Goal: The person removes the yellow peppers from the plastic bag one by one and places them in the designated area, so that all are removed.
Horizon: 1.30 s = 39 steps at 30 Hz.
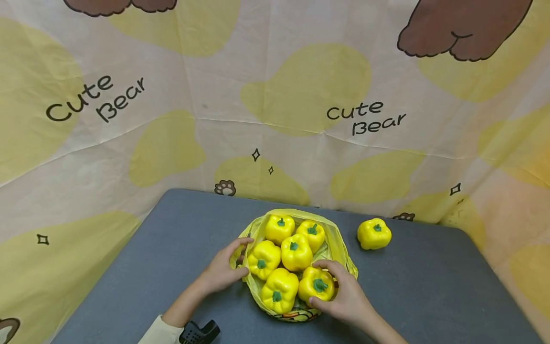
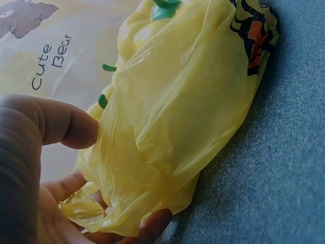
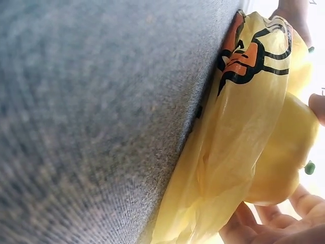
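Observation:
A yellow plastic bag (image 1: 341, 248) with its mouth spread wide lies on the table, several yellow bell peppers (image 1: 296, 252) with green stems inside it. At the bag's left rim, my left hand (image 1: 225, 268) holds the plastic between thumb and fingers; the left wrist view shows the gathered bag edge (image 2: 119, 178) in its grasp. My right hand (image 1: 345, 296) grips the bell pepper (image 1: 316, 284) at the bag's lower right, thumb at the near side and fingers over the far side. Orange and black print (image 3: 249, 61) marks the bag's lower side.
One more yellow bell pepper (image 1: 374, 234) sits on the grey table (image 1: 421, 282), to the right of the bag. Behind the table hangs a patterned cloth (image 1: 275, 95) with bear prints and lettering. A black device (image 1: 199, 332) is on the left wrist.

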### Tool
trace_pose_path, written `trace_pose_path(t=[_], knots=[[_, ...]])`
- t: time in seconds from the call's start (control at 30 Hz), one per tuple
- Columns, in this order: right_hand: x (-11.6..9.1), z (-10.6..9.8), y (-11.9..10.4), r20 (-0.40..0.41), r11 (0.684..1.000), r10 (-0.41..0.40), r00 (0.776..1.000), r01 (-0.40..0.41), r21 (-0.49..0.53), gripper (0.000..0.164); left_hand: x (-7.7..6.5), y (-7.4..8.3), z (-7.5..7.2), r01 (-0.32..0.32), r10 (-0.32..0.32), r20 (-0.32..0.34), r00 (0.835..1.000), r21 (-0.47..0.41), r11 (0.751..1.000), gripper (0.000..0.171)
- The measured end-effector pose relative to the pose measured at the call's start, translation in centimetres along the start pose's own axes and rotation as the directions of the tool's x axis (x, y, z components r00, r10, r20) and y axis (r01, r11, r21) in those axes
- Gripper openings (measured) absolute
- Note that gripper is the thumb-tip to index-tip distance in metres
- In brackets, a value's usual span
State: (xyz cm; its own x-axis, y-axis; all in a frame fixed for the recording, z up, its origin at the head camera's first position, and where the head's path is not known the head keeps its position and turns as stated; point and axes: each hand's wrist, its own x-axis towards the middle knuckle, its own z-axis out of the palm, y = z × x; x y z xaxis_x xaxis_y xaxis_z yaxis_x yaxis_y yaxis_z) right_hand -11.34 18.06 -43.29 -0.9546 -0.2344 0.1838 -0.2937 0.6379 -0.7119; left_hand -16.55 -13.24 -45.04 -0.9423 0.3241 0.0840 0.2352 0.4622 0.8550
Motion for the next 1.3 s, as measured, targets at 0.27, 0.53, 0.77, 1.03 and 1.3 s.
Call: trace_pose_path(t=[0.27, 0.53, 0.77, 1.03, 1.3], knots=[[0.1, -0.4, -0.2, -0.017, 0.999, 0.012, 1.0, -0.012, 0.031, 0.063, -0.1, 0.1, 0.0, 0.004, -0.004, -0.001, 1.0, -0.009, 1.0, 0.065], [0.4, -1.5, -0.3, -0.061, 0.995, -0.087, 0.994, 0.09, 0.044, 0.059, -0.1, 0.1, -0.1, -0.007, 0.007, 0.003, 1.0, -0.013, 1.0, 0.064], [0.7, -2.7, -0.2, -0.098, 0.987, -0.152, 0.983, 0.157, 0.045, 0.059, -0.1, 0.1, -0.1, -0.009, 0.009, 0.007, 1.0, -0.011, 1.0, 0.064], [1.0, -4.4, 0.2, -0.157, 0.99, -0.134, 0.978, 0.138, 0.011, 0.06, 0.0, 0.0, 0.0, 0.0, 0.0, 0.006, 1.0, -0.008, 1.0, 0.064], [0.9, -6.3, 0.8, -0.216, 0.995, -0.102, 0.971, 0.095, -0.043, 0.06, 0.1, -0.1, 0.0, -0.002, 0.002, 0.013, 1.0, -0.016, 1.0, 0.064]])
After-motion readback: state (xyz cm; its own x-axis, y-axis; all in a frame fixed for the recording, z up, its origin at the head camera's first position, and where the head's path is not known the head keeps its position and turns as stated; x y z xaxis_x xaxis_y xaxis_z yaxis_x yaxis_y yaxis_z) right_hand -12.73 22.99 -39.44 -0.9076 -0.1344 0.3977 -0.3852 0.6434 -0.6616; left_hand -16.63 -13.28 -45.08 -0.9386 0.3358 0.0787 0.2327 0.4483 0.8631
